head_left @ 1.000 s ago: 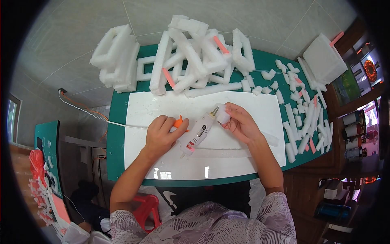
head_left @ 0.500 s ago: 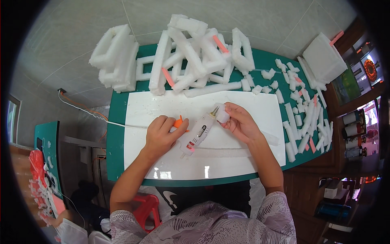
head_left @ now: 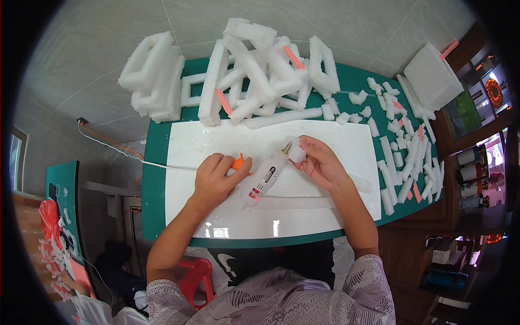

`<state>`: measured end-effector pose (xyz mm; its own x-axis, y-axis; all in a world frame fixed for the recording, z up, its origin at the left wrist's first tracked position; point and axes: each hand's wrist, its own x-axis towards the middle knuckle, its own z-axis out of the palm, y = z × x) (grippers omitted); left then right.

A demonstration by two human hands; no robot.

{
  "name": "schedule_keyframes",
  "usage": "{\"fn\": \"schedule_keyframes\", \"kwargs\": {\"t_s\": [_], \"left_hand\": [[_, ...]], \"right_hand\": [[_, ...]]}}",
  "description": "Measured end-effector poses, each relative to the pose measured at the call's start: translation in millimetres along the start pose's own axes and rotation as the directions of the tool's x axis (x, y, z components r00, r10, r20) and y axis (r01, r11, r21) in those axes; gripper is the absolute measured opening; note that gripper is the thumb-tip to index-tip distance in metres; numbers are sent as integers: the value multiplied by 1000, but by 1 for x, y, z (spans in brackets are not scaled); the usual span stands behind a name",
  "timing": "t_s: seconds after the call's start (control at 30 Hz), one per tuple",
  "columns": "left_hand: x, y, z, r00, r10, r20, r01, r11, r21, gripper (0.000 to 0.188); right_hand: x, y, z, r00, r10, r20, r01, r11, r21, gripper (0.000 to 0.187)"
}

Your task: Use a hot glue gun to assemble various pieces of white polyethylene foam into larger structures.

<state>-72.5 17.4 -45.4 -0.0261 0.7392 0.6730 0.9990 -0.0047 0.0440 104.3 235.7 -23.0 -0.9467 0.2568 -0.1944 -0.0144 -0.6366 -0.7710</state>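
My left hand [head_left: 216, 179] is closed round the handle of a white hot glue gun [head_left: 265, 177], its fingers at the orange trigger [head_left: 238, 162]. The metal nozzle [head_left: 287, 147] points up and to the right, against or just in front of a small white foam piece [head_left: 297, 154]. That piece is pinched between the thumb and fingers of my right hand [head_left: 325, 165]. Whether nozzle and foam touch cannot be made out. Both hands are above a glossy white board [head_left: 189, 141]. A thin pale strip [head_left: 298, 203] lies on the board below the glue gun.
White foam frames [head_left: 260, 76] are heaped at the back, with a stack of frames [head_left: 154, 78] to their left. Loose foam sticks [head_left: 411, 162] cover the right of the green table [head_left: 352, 86]. A white cord [head_left: 179, 168] runs left. At lower left stands a red stool [head_left: 197, 276].
My hands, the glue gun and the foam piece stay almost where they were. At the lower left, another person's arm and white sleeve have shifted slightly.
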Motion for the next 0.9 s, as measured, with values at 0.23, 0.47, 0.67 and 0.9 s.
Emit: {"fn": "schedule_keyframes", "kwargs": {"t_s": [0.23, 0.47, 0.67, 0.9], "left_hand": [[0, 1, 1, 1000, 5, -4, -5, 1000, -2, 47], [0, 1, 1, 1000, 3, 4, -3, 1000, -2, 46], [1, 1, 1, 1000, 7, 0, -7, 1000, -4, 45], [1, 2, 1, 1000, -7, 8, 7, 1000, -22, 46]], "right_hand": [[2, 4, -9, 1000, -3, 13, 3, 1000, 13, 18], [4, 5, -10, 1000, 0, 28, -1, 1000, 17, 18], [3, 5, -12, 999, 7, 46, -8, 999, 39, 18], [3, 5, -12, 999, 4, 46, -5, 999, 38, 18]]}}
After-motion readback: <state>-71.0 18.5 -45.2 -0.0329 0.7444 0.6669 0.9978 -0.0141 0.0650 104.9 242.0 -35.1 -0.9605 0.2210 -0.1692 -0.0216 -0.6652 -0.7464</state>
